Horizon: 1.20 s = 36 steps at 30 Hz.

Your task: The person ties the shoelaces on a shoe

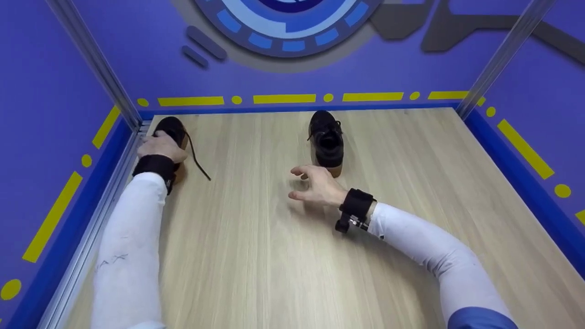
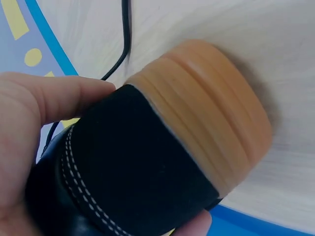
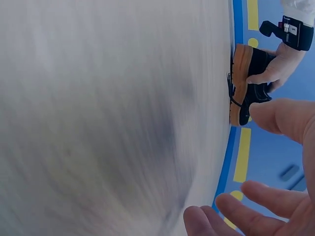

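At the table's far left corner, my left hand [image 1: 161,147] grips a black shoe [image 1: 169,125] from above. The left wrist view shows its black heel [image 2: 138,162] between thumb and fingers, above a tan sole [image 2: 211,108]. One loose black lace [image 1: 197,157] trails from this shoe onto the table. A second black shoe [image 1: 327,141] with a tan sole stands near the back middle, toe toward the back wall. Just in front of its heel, my right hand [image 1: 320,186] hovers with fingers spread and nothing between them.
The light wood table [image 1: 256,256] lies between blue-purple walls with yellow markings. A metal rail [image 1: 91,246] runs along the left edge, close beside the left forearm. The back wall [image 1: 283,82] rises right behind both shoes.
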Each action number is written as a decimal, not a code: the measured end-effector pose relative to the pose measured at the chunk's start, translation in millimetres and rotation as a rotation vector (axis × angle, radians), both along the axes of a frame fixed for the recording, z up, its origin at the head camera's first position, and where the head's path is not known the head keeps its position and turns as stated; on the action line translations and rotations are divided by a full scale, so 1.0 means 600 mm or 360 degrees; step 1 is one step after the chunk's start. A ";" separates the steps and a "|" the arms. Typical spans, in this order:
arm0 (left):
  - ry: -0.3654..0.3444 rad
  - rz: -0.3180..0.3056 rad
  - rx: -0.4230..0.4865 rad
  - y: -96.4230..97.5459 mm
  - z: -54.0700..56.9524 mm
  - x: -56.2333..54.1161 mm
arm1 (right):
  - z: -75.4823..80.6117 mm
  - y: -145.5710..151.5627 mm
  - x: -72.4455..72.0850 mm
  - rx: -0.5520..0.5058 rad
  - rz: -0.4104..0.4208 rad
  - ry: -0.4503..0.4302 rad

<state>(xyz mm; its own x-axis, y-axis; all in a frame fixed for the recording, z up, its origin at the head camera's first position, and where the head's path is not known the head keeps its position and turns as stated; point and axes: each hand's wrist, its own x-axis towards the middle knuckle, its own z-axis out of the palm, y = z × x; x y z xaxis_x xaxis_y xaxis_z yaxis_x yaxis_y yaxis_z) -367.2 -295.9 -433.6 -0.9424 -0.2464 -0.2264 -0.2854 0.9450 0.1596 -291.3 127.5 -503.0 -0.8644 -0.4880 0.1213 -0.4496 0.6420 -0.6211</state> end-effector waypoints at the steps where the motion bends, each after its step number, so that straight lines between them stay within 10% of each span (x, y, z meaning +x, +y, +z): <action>1: -0.0010 0.0000 0.0005 0.000 -0.001 0.000 | -0.001 -0.002 0.001 -0.0024 -0.0002 -0.0033; 36: 0.0001 -0.0057 0.0156 0.081 0.009 0.042 | 0.015 -0.054 -0.005 -0.0426 -0.0138 -0.0495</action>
<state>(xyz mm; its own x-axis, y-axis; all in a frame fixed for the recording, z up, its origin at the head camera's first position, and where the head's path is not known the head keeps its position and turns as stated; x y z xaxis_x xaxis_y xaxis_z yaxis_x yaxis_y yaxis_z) -341.9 -247.2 -428.3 -0.9502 -0.1894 -0.2475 -0.2519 0.9343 0.2521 -294.2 95.3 -493.8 -0.9163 -0.3985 -0.0395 -0.1656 0.4669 -0.8687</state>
